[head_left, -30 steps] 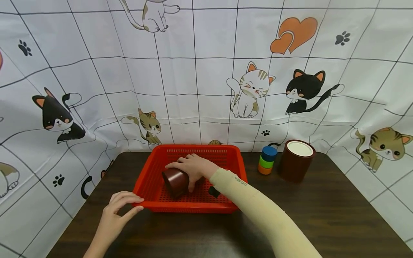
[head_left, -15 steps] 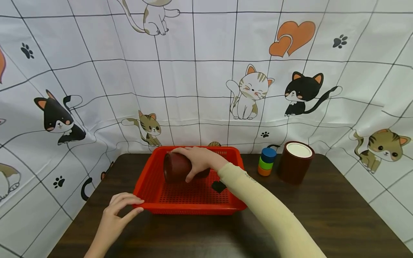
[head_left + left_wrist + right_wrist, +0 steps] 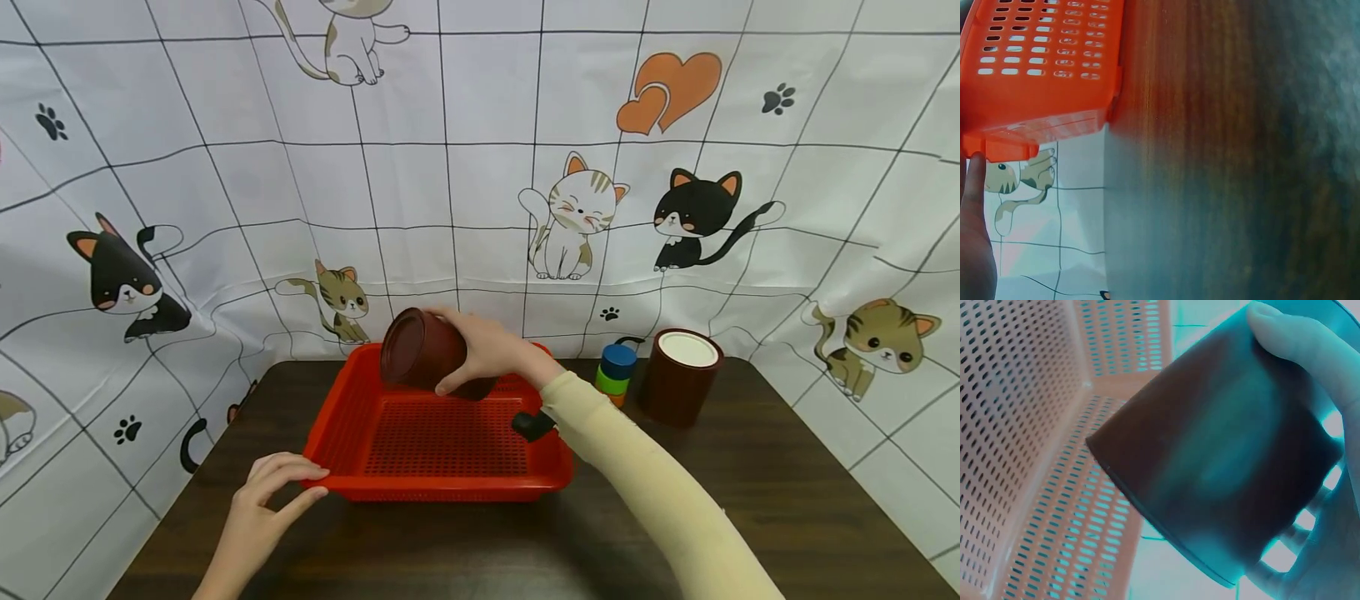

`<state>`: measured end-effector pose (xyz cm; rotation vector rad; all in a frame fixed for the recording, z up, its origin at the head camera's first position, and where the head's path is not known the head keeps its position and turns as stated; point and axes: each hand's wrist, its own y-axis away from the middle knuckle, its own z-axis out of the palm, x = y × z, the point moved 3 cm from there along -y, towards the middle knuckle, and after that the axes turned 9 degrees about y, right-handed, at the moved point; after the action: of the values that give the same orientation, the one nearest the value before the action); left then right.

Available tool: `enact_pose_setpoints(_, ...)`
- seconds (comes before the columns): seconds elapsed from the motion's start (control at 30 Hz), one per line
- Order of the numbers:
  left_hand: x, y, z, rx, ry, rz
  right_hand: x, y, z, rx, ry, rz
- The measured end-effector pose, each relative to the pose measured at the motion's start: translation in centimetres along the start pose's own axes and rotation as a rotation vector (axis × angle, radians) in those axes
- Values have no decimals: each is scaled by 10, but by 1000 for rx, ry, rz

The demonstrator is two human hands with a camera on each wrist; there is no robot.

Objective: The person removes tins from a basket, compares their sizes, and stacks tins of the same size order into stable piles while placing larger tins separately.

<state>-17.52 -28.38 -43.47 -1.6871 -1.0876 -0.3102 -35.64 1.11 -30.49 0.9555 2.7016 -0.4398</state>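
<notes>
My right hand (image 3: 480, 350) grips a dark brown cylindrical canister (image 3: 423, 354) by its side, thumb on the near face and fingers over the far side. The canister lies tilted on its side above the red plastic basket (image 3: 442, 483), its round end facing left. In the right wrist view, the canister (image 3: 1210, 444) hangs beside the basket's perforated wall (image 3: 1079, 506). My left hand (image 3: 258, 508) pinches the basket's near left corner, fingertips on the rim and thumb below it. The left wrist view shows a finger (image 3: 975, 187) against the rim of the basket (image 3: 1041, 94).
On the dark wooden table (image 3: 420, 550), right of the basket, a small blue, green and orange stack (image 3: 617, 371) stands beside another brown canister (image 3: 681, 379) with a cream top. A white cat-print sheet (image 3: 480, 192) hangs behind and along both sides.
My right hand has lifted the brown canister up from the basket's floor to above its back rim, tipping its left end upward. My left hand has stayed at the basket's corner.
</notes>
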Motion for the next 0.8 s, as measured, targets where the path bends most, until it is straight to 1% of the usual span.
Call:
enact_pose_setpoints(0.17, 0, 0, 0, 1, -5, -14, 9, 14, -21, 122, -142, 5)
enact_pose_setpoints(0.27, 1, 0, 0, 1, -7, -24, 13, 26, -32, 180, -178, 46)
enact_pose_setpoints(0.4, 1, 1, 0, 2, -16, -22, 16, 43, -44, 214, -234, 121)
enact_pose_setpoints(0.57, 0, 2, 0, -1, -21, -7, 21, 64, -61, 249, -307, 169)
enact_pose_setpoints(0.73, -1, 2, 1, -6, -23, -13, 30, 89, -78, 324, -327, 218)
enact_pose_setpoints(0.8, 0, 2, 2, -5, -27, -30, 35, 98, -84, 365, -346, 232)
